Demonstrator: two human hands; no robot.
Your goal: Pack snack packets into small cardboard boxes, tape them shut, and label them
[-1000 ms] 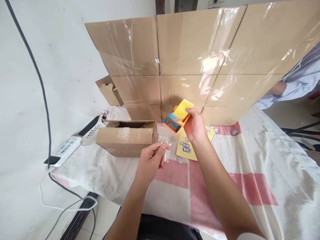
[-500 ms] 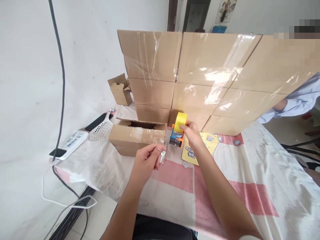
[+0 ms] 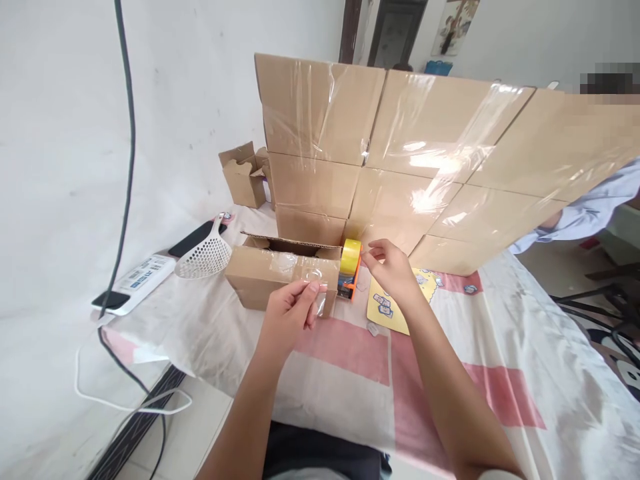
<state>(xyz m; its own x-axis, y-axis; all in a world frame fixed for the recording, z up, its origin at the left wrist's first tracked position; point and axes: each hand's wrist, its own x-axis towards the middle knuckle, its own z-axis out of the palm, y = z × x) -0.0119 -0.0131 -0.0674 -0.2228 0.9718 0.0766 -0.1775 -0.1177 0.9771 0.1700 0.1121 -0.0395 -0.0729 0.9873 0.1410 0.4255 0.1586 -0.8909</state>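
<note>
My left hand pinches a small clear plastic bag in front of an open brown cardboard box on the table. A yellow-and-orange tape dispenser stands on the cloth just right of that box. My right hand hovers right beside the dispenser, fingers apart and holding nothing. A yellow printed card lies flat on the cloth under my right wrist.
A wall of taped cardboard boxes stands behind. A white slotted scoop, a dark phone and a power strip lie at the left edge. Another person's blue sleeve shows at the right. The cloth is pink-and-white.
My right hand lowered the tape dispenser onto the table beside the open box and let go of it. My left hand kept hold of the clear bag. The view shifted slightly.
</note>
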